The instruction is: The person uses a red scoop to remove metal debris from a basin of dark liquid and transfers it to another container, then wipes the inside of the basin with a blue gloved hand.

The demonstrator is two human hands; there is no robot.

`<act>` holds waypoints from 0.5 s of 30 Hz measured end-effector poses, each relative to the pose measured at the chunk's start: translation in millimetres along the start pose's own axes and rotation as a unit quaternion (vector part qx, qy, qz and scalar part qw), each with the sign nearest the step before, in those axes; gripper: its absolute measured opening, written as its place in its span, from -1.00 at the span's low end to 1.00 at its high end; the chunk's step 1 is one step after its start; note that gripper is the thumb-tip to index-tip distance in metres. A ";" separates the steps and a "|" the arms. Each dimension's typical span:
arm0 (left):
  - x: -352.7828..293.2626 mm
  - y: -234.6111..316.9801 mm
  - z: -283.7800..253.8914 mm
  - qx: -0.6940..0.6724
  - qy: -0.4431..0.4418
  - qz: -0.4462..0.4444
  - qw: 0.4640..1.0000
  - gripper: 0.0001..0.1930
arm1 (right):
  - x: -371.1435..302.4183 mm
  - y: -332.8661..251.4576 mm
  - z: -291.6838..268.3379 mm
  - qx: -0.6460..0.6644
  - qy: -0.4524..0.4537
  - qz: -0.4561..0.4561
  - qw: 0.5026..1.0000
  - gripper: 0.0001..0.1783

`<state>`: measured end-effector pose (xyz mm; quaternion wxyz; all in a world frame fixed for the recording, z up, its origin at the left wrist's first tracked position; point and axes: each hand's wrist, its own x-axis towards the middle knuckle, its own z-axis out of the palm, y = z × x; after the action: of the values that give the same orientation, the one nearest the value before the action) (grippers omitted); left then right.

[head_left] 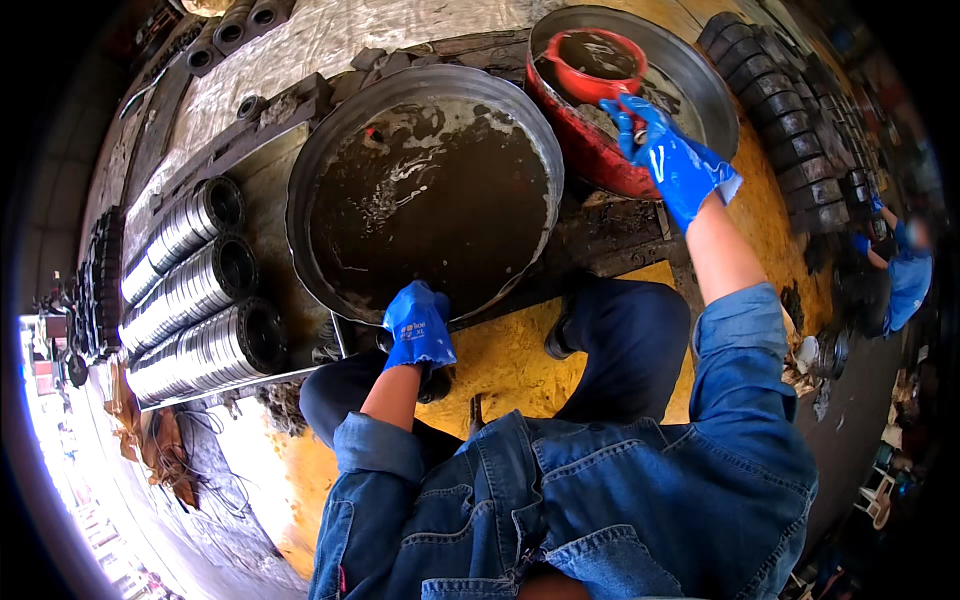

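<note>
A round metal basin (548,165) of dark, murky liquid stands in front of me. My left hand (418,315), in a blue rubber glove, is closed over its near rim, with the fingertips hidden. A small red and black piece (374,134) shows near the basin's far left side. Farther right, a second, larger tub (715,95), red outside, holds more liquid. In it sits a red dipper (566,78), partly filled with dark liquid. My right hand (675,155), also gloved in blue, is at the dipper's near side, fingers curled around its handle, which the glove partly covers.
Stacks of black metal rings (190,335) lie on a metal tray at the left. Rows of dark cylindrical parts (785,130) line the right side. Beyond them a person in blue (908,265) works. My knees flank the yellow floor (505,365) below the basin.
</note>
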<state>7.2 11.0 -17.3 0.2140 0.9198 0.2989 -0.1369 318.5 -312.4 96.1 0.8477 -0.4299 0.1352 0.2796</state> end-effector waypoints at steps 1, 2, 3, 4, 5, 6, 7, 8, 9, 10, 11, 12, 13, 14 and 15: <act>-2.5 0.6 -1.3 0.005 0.003 0.006 1.000 -0.71 | 3.2 -3.8 -17.9 -0.036 0.012 -0.040 0.998 -0.68; -5.5 2.4 -4.5 0.009 0.006 0.011 1.000 -0.71 | 5.5 -7.0 -30.8 -0.073 0.024 -0.079 0.994 -0.67; -6.4 4.8 -6.8 0.013 0.008 0.017 1.000 -0.71 | 9.9 -11.2 -42.4 -0.109 0.035 -0.119 0.986 -0.66; -7.7 2.8 -11.6 0.015 -0.001 -0.009 1.000 -0.70 | 10.2 -13.1 -33.7 -0.137 0.058 -0.118 0.982 -0.67; -8.3 0.9 -15.8 0.017 -0.011 -0.034 0.999 -0.70 | 6.9 -16.6 -26.2 -0.166 0.080 -0.118 0.976 -0.68; -6.0 4.3 -13.9 0.019 -0.029 -0.046 0.998 -0.69 | -2.3 -22.5 -29.5 -0.194 0.118 -0.123 0.966 -0.69; -3.0 7.0 -11.6 0.021 -0.038 -0.045 0.998 -0.69 | -2.8 -28.5 -41.5 -0.397 0.140 -0.195 0.886 -0.69; 0.3 9.1 -9.3 0.022 -0.047 -0.044 0.998 -0.69 | -1.5 -36.6 -59.0 -0.580 0.155 -0.255 0.758 -0.69; -3.0 5.3 -13.0 0.024 -0.049 -0.058 0.997 -0.68 | 8.1 -40.2 -66.3 -0.730 0.145 -0.302 0.596 -0.69; -3.1 5.8 -12.3 0.020 -0.052 -0.054 0.997 -0.68 | 10.9 -45.8 -77.3 -0.844 0.139 -0.332 0.399 -0.68; -3.0 7.5 -12.8 0.015 -0.053 -0.049 0.997 -0.68 | 14.2 -53.2 -82.2 -0.737 0.182 -0.270 0.592 -0.68; -3.1 9.3 -13.3 0.010 -0.055 -0.044 0.997 -0.68 | 17.8 -60.1 -86.7 -0.591 0.217 -0.193 0.752 -0.67; -4.1 11.1 -14.6 0.014 -0.053 -0.047 0.997 -0.68 | 19.9 -62.8 -88.4 -0.413 0.239 -0.107 0.872 -0.66; -6.2 12.3 -17.4 0.017 -0.049 -0.053 0.997 -0.68 | 14.0 -61.7 -77.1 -0.490 0.253 -0.111 0.826 -0.67; -7.4 12.2 -18.8 0.020 -0.046 -0.058 0.997 -0.68 | 5.0 -63.1 -65.8 -0.564 0.265 -0.114 0.774 -0.67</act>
<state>11.1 7.4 5.7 0.2006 0.8976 0.3392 -0.1973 360.5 -393.5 95.9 0.4093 -0.9004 0.1226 0.0822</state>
